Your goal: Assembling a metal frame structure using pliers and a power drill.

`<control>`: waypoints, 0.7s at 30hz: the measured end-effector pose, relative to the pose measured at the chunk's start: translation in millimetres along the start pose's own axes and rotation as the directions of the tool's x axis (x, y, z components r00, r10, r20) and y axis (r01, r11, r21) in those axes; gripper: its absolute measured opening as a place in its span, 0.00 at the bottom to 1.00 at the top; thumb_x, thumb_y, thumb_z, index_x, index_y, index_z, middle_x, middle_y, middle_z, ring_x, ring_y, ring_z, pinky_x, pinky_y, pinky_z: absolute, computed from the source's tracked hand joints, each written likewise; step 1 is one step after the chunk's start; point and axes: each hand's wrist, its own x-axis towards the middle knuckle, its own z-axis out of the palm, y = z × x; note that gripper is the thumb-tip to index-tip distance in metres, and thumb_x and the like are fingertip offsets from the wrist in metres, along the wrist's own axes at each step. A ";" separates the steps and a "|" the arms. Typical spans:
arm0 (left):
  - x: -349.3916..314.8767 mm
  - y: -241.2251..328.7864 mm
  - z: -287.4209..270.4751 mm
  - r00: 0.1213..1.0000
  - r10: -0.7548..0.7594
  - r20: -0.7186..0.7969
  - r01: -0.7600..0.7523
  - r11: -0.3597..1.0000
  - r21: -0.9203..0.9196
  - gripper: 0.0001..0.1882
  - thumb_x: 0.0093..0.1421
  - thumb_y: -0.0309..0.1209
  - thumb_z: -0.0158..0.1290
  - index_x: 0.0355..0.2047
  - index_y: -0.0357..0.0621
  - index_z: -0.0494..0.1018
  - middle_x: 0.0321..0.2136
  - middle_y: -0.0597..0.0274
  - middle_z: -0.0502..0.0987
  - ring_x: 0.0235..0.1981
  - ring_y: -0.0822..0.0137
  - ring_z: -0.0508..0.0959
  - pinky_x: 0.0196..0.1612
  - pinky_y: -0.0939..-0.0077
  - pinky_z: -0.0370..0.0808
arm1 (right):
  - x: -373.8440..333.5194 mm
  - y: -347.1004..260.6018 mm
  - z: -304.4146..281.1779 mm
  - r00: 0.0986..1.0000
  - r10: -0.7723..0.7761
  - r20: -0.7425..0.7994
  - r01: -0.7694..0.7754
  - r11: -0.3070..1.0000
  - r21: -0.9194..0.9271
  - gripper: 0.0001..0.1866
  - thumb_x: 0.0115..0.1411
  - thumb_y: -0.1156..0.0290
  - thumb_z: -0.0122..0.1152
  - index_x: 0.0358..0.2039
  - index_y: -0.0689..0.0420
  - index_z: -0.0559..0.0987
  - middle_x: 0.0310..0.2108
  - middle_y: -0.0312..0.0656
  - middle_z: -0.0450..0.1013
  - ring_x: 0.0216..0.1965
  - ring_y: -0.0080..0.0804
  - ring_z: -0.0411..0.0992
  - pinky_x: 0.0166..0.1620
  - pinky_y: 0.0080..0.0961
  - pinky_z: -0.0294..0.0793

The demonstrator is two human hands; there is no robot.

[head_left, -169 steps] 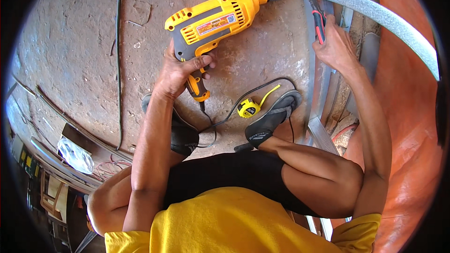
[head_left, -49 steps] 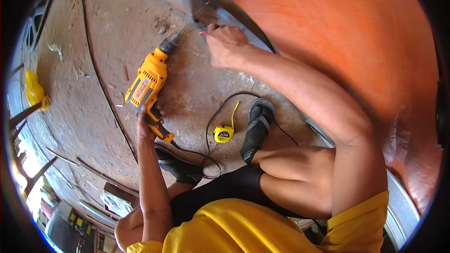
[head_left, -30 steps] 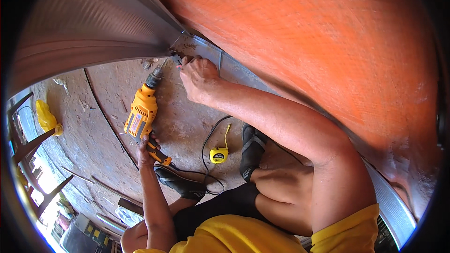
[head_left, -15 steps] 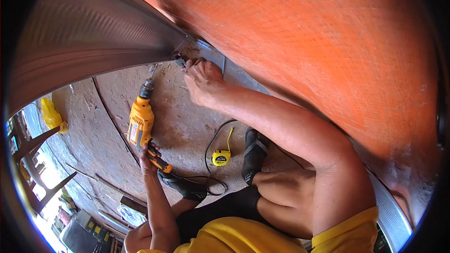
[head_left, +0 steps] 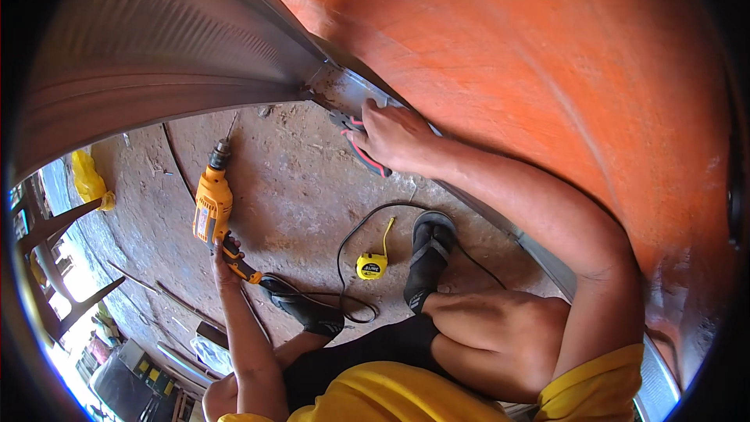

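My left hand (head_left: 222, 256) is wrapped round the handle of a yellow and black power drill (head_left: 212, 202). A long thin bit in its chuck points away from me. My right hand (head_left: 397, 137) grips a pair of pliers (head_left: 367, 159) with red and black handles. The pliers' dark jaws lie over the floor, close to the corner where a grey metal sheet (head_left: 164, 55) meets a metal rail (head_left: 351, 87). My right fingertips are near this rail, and I cannot tell whether they touch it.
An orange panel (head_left: 500, 55) rises along the right. On the rough floor, a yellow tape measure (head_left: 371, 266) lies between my feet, beside the drill's black cord (head_left: 344, 254). A yellow bag (head_left: 88, 176) and dark legs of furniture (head_left: 66, 223) stand at the left.
My right hand has drawn back from the metal corner, to the right, bringing the pliers into fuller view. The drill in my left hand has shifted slightly left and down.
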 end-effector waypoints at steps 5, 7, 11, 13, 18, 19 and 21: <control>-3.5 21.3 5.2 0.993 0.082 -0.086 -0.057 0.965 0.257 0.22 0.58 0.45 0.56 0.44 0.41 0.71 0.27 0.66 0.75 0.25 0.73 0.77 0.23 0.80 0.74 | -18.7 10.0 29.9 0.999 -0.020 -0.045 0.024 0.996 0.087 0.19 0.62 0.59 0.48 0.36 0.66 0.65 0.19 0.56 0.71 0.23 0.54 0.73 0.27 0.46 0.70; -10.1 26.8 16.4 0.984 0.146 -0.104 -0.100 0.928 0.358 0.21 0.58 0.45 0.57 0.43 0.41 0.72 0.27 0.67 0.75 0.25 0.73 0.76 0.23 0.81 0.74 | -24.8 2.7 35.1 0.991 -0.131 0.014 0.130 0.989 0.068 0.21 0.61 0.64 0.44 0.46 0.72 0.66 0.20 0.55 0.73 0.24 0.51 0.75 0.26 0.45 0.73; -14.2 29.2 18.7 0.956 0.247 -0.160 -0.124 0.830 0.544 0.23 0.56 0.44 0.59 0.43 0.39 0.73 0.28 0.67 0.76 0.26 0.75 0.75 0.28 0.80 0.73 | -21.3 -6.5 69.6 0.987 -0.153 0.054 0.150 0.987 0.063 0.18 0.62 0.66 0.45 0.43 0.70 0.65 0.19 0.54 0.71 0.23 0.52 0.73 0.27 0.46 0.71; -12.2 28.7 18.4 0.943 0.247 -0.223 -0.070 0.803 0.592 0.28 0.55 0.43 0.61 0.49 0.37 0.70 0.33 0.62 0.77 0.30 0.72 0.75 0.33 0.78 0.72 | -20.4 -6.0 71.3 0.986 -0.137 0.097 0.130 0.989 0.076 0.17 0.62 0.66 0.44 0.43 0.70 0.65 0.19 0.54 0.71 0.23 0.52 0.73 0.27 0.47 0.71; -11.3 20.1 30.0 0.821 0.403 -0.404 -0.069 0.773 0.631 0.42 0.52 0.42 0.63 0.62 0.40 0.55 0.42 0.50 0.74 0.42 0.61 0.75 0.42 0.68 0.72 | -9.6 11.0 100.2 0.951 -0.304 0.059 0.309 0.916 -0.256 0.15 0.63 0.67 0.42 0.42 0.66 0.69 0.32 0.54 0.73 0.34 0.49 0.74 0.34 0.42 0.75; -8.1 17.6 20.5 0.696 0.610 -0.377 -0.128 0.623 0.771 0.43 0.52 0.39 0.63 0.63 0.43 0.53 0.46 0.47 0.72 0.46 0.58 0.73 0.46 0.64 0.70 | -7.5 8.7 99.0 0.899 -0.433 0.072 0.422 0.808 -0.412 0.13 0.62 0.68 0.46 0.41 0.63 0.70 0.40 0.53 0.71 0.39 0.46 0.73 0.37 0.38 0.76; -15.6 22.8 46.3 0.520 0.837 -0.167 -0.234 0.328 0.915 0.42 0.52 0.30 0.61 0.64 0.50 0.52 0.55 0.42 0.64 0.56 0.49 0.66 0.56 0.53 0.62 | -5.8 7.8 85.3 0.881 -0.472 0.033 0.443 0.798 -0.407 0.12 0.60 0.69 0.48 0.41 0.63 0.71 0.41 0.52 0.70 0.38 0.46 0.73 0.36 0.38 0.76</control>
